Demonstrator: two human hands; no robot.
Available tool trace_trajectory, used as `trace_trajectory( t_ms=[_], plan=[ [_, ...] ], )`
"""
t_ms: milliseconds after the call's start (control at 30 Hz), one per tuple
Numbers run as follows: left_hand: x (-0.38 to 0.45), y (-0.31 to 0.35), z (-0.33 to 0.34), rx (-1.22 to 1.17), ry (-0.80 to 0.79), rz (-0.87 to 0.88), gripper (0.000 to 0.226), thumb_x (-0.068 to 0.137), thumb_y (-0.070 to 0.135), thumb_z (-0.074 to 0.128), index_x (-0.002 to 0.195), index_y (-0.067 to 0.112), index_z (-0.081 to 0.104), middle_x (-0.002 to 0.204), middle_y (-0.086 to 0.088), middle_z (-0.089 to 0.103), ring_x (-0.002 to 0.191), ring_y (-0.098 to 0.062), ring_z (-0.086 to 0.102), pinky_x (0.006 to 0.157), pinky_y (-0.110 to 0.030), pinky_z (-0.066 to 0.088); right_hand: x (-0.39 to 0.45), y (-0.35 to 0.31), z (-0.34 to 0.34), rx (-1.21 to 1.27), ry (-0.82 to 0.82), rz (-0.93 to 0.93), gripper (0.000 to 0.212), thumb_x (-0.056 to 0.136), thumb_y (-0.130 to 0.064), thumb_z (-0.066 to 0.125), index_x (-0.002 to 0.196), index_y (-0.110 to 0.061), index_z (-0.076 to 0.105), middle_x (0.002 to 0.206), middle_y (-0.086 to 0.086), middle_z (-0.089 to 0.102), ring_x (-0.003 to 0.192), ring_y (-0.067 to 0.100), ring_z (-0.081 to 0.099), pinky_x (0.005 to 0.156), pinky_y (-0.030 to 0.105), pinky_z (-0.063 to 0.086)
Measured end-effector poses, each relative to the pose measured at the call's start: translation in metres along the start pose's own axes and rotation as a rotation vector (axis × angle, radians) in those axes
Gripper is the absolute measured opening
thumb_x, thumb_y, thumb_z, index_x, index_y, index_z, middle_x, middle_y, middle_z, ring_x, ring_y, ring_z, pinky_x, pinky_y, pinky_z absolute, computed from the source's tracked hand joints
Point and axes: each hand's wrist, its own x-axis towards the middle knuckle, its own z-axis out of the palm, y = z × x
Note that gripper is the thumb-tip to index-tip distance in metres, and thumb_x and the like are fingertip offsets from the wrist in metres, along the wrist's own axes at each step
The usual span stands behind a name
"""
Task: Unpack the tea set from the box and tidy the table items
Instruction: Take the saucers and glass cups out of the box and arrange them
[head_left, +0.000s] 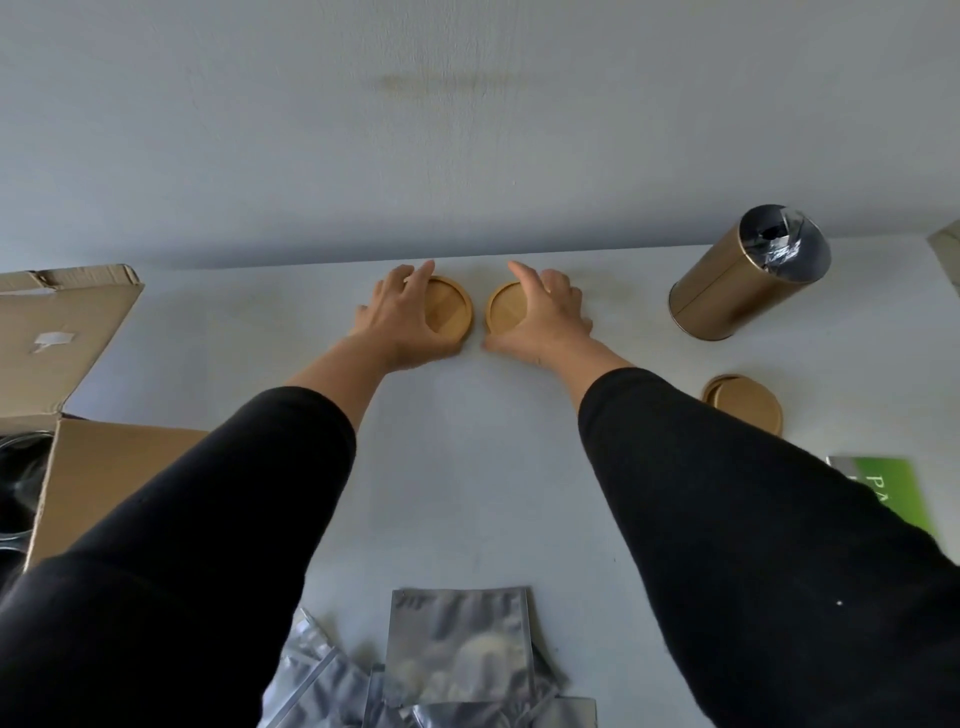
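Note:
Two round wooden coasters lie side by side at the far edge of the white table (467, 467), close to the wall. My left hand (402, 319) grips the left coaster (451, 312) by its rim, thumb near, fingers far. My right hand (545, 317) holds the right coaster (505, 310) the same way. Both coasters rest flat on the table, a small gap between them. The open cardboard box (78, 467) stands at the left, with dark glassware partly visible inside.
A gold tea canister (737, 280) with a foil bag inside stands open at the back right; its gold lid (743, 402) lies nearer. A green booklet (883, 493) sits at the right edge. Several silver foil pouches (457, 660) lie at the front.

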Motion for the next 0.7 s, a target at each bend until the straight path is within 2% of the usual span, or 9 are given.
trace_trajectory(
  t_ms=[100, 300, 500, 700],
  plan=[
    [0.004, 0.004, 0.009, 0.148, -0.008, 0.004, 0.114, 0.066, 0.053, 0.076, 0.152, 0.022, 0.009, 0.152, -0.003, 0.02, 0.14, -0.027, 0.021, 0.108, -0.048, 0.031, 0.002, 0.0, 0.009, -0.111, 0.006, -0.02, 0.099, 0.064, -0.049, 0.076, 0.144, -0.039, 0.018, 0.149, 0.005, 0.016, 0.136, 0.029, 0.018, 0.099, 0.049, 0.032],
    [0.008, 0.002, 0.012, 0.057, 0.068, -0.033, 0.106, 0.064, 0.045, 0.079, 0.148, 0.016, 0.022, 0.146, -0.008, 0.03, 0.133, -0.03, 0.028, 0.109, -0.041, 0.034, 0.013, 0.004, 0.005, -0.166, 0.047, 0.011, 0.086, 0.069, -0.043, 0.072, 0.142, -0.034, 0.026, 0.143, 0.005, 0.025, 0.13, 0.031, 0.026, 0.096, 0.045, 0.037],
    [0.001, 0.002, 0.013, -0.045, 0.091, -0.032, 0.111, 0.066, 0.046, 0.081, 0.151, 0.015, 0.017, 0.152, -0.008, 0.024, 0.14, -0.027, 0.024, 0.114, -0.039, 0.027, 0.01, 0.006, -0.003, -0.154, 0.014, -0.006, 0.097, 0.069, -0.039, 0.074, 0.146, -0.033, 0.016, 0.147, 0.008, 0.024, 0.132, 0.033, 0.026, 0.098, 0.047, 0.038],
    [-0.033, 0.006, 0.015, -0.101, 0.193, -0.049, 0.114, 0.067, 0.045, 0.08, 0.152, 0.014, 0.01, 0.154, -0.008, 0.021, 0.143, -0.026, 0.019, 0.118, -0.036, 0.02, -0.027, 0.01, -0.009, -0.102, 0.109, 0.025, 0.097, 0.072, -0.038, 0.075, 0.147, -0.032, 0.014, 0.148, 0.008, 0.023, 0.134, 0.033, 0.026, 0.1, 0.045, 0.035]
  ],
)
